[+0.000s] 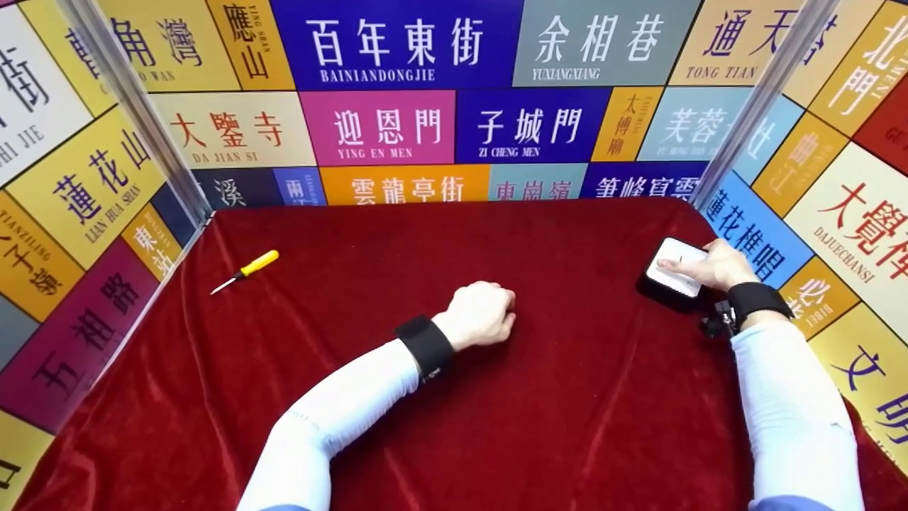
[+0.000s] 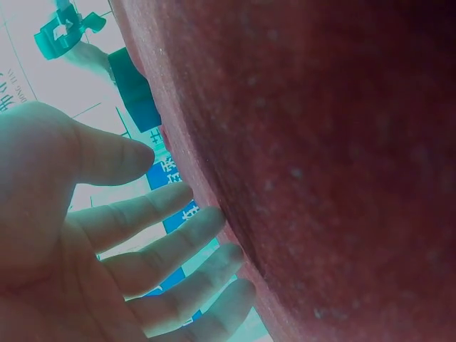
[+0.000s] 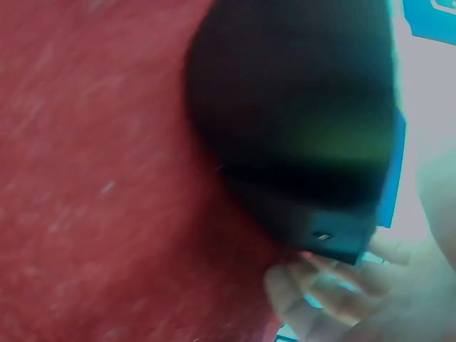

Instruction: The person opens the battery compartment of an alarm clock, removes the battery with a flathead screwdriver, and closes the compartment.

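My right hand [image 1: 713,267] grips a small box [image 1: 677,284] with a white top and black sides at the right of the red cloth, its thumb lying across the white face. Seen from the right wrist, the dark side of the box [image 3: 299,107] fills the upper middle, and fingers [image 3: 356,306] are at its lower end. My left hand [image 1: 479,314] lies near the middle of the cloth, holding nothing; in the left wrist view its fingers [image 2: 164,260] are spread slightly and loosely bent.
A screwdriver [image 1: 259,263] with a yellow handle lies at the far left of the red cloth [image 1: 397,248], its tip toward the lower left. Panels with coloured signs [image 1: 383,128] stand behind and at both sides, with clear posts at the back corners.
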`<state>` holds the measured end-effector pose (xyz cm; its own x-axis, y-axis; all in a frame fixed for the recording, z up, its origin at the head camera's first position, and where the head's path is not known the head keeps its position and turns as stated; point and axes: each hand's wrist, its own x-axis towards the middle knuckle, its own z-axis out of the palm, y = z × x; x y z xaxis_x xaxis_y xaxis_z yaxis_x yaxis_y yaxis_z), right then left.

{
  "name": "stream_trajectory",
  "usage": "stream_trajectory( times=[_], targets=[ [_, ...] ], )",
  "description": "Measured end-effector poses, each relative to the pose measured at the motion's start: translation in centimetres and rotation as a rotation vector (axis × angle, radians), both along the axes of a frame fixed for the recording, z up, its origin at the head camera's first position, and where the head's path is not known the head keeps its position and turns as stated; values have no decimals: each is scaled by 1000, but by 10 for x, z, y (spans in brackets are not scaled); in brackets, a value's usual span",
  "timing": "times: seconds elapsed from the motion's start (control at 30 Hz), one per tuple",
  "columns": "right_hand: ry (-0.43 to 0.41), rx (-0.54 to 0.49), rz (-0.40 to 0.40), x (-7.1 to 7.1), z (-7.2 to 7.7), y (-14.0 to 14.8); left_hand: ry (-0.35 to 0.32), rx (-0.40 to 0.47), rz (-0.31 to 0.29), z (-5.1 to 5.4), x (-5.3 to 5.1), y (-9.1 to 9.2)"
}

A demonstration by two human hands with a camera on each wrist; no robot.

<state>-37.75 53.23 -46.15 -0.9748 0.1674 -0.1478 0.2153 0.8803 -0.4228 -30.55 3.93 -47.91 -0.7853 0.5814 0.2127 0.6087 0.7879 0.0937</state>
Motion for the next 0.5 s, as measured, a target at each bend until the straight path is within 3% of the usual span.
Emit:
stream_trajectory(
  times=[0.5],
  targets=[
    [42,40,28,17,7,-13,18,-10,5,1,1,1]
  ],
)
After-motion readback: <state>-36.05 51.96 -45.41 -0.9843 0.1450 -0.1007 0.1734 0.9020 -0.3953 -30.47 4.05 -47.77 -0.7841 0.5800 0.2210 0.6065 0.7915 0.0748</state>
